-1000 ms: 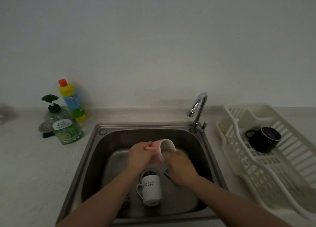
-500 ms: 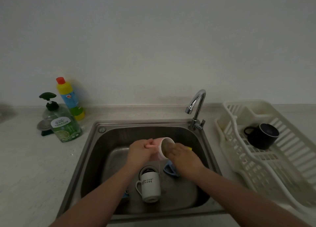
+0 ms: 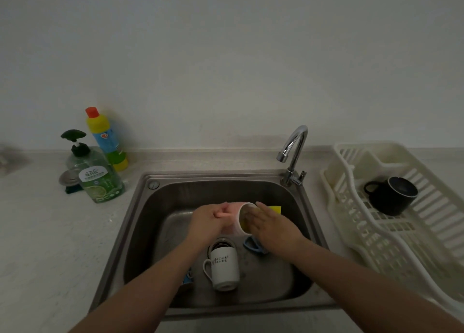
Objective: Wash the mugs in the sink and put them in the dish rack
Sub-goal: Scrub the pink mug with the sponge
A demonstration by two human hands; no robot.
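Observation:
Over the steel sink (image 3: 140, 222), my left hand (image 3: 208, 222) grips a pink mug (image 3: 234, 228) by its handle, tipped on its side with the mouth facing right. My right hand (image 3: 270, 228) holds a yellow sponge (image 3: 275, 209) against the mug's mouth, fingers reaching over the rim. A white mug (image 3: 224, 268) with dark lettering lies on the sink floor below my hands. A blue mug (image 3: 251, 245) shows partly beneath my right hand. A black mug (image 3: 391, 197) lies on its side in the white dish rack (image 3: 376, 235) on the right.
The chrome faucet (image 3: 292, 149) stands at the sink's back right corner, no water visibly running. A green soap pump bottle (image 3: 99, 179) and a yellow-blue bottle (image 3: 105, 138) stand on the counter at left. Something blue (image 3: 187, 278) peeks from under my left forearm.
My right hand has come up from beside the pink mug and brought the yellow sponge to its mouth. My left hand keeps the same grip on the handle.

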